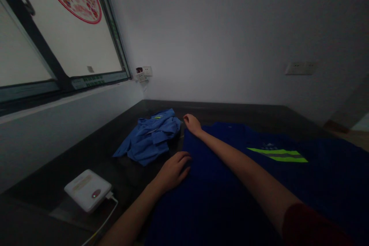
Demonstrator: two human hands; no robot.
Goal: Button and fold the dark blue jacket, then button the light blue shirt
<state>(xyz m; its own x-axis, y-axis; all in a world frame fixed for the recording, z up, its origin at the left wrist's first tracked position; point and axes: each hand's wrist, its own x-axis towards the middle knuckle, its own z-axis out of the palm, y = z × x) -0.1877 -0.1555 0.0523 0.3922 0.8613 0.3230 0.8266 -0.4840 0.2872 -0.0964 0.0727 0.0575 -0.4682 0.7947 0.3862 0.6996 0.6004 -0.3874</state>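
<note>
A dark blue work garment (219,184) with a yellow-green and grey reflective strip (278,154) lies spread flat on the dark table. My left hand (174,171) rests on its left edge, fingers apart and slightly bent. Farther up, my right hand (192,123) reaches across to the garment's upper left corner, with its fingers curled in. Whether cloth is between those fingers is hidden. To the left of both hands, apart from them, a lighter blue garment (152,134) lies crumpled.
A white box-shaped device (88,190) with a white cable (105,219) sits at the table's near left. The dark tabletop (127,178) meets a wall with sockets (301,68). A window with a dark frame (63,80) runs along the left.
</note>
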